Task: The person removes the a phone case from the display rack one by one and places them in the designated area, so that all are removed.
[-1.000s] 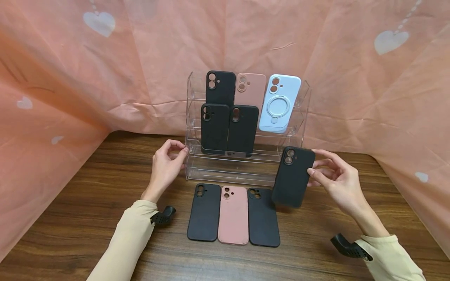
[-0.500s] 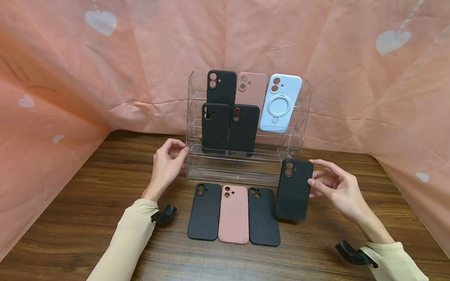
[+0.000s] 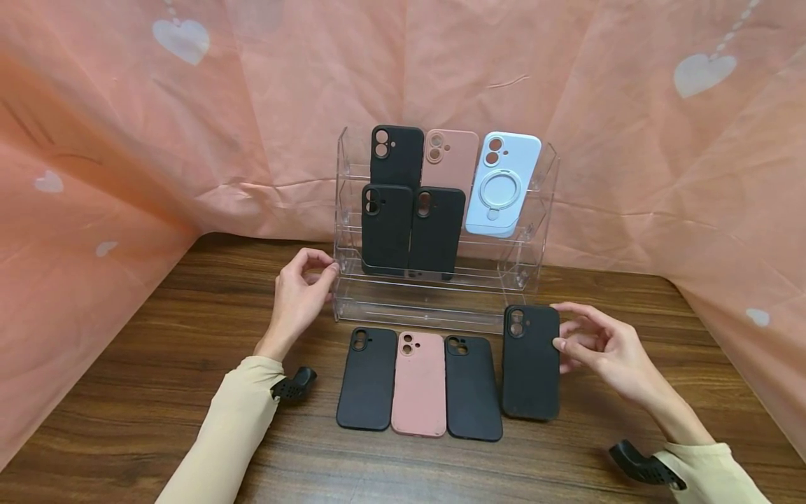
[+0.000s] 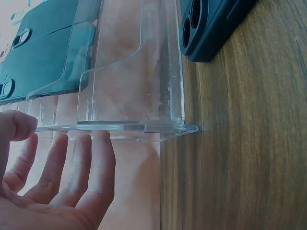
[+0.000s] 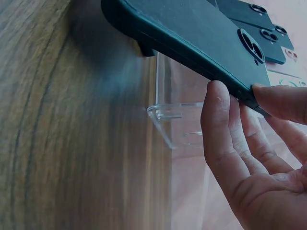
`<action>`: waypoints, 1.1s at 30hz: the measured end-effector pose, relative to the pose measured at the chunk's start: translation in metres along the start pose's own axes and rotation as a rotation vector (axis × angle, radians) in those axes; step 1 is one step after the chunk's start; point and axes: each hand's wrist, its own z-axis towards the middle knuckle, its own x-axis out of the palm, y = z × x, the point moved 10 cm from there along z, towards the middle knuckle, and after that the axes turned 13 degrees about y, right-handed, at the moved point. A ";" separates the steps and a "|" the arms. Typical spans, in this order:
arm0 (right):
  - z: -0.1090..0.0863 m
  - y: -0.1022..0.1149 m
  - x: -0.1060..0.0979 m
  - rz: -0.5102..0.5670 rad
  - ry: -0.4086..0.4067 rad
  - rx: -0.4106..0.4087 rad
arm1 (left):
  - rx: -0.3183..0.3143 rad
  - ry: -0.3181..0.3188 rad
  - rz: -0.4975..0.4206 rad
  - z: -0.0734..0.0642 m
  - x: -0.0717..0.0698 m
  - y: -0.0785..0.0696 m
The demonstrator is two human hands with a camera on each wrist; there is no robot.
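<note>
My right hand (image 3: 607, 350) pinches a black phone case (image 3: 531, 364) by its right edge, thumb on the back. In the right wrist view that case (image 5: 192, 43) is tilted, with its lower end off the wooden table. At the stand's left side my left hand (image 3: 302, 290) grips the side panel of a clear acrylic display stand (image 3: 415, 311). The left wrist view shows the thumb and fingertips (image 4: 101, 139) at that panel's edge. Flat before the stand lie a black case (image 3: 367, 381), a pink case (image 3: 419, 388) and another black case (image 3: 474, 392).
Two black cases (image 3: 386, 231) lean in a middle tier of the stand. Behind them stand a black case (image 3: 397, 154), a pink case (image 3: 450, 157) and a tilted white case (image 3: 502, 183) with a ring. Pink cloth (image 3: 283, 105) surrounds the wooden table (image 3: 176, 392).
My right hand has brought the black phone case down and toward me, to the right end of the row of flat cases. The left hand stays at the stand's side.
</note>
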 end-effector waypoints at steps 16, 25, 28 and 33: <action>-0.009 -0.019 0.003 0.076 0.033 0.068 | -0.001 -0.001 0.000 0.000 0.000 0.001; -0.013 -0.032 0.008 0.048 0.052 0.166 | -0.004 0.005 0.001 0.001 0.000 0.002; -0.014 -0.037 0.010 0.048 0.059 0.206 | -0.005 0.007 0.000 0.001 0.000 0.003; -0.016 -0.044 0.013 0.057 0.088 0.254 | -0.001 0.005 -0.001 0.001 0.000 0.001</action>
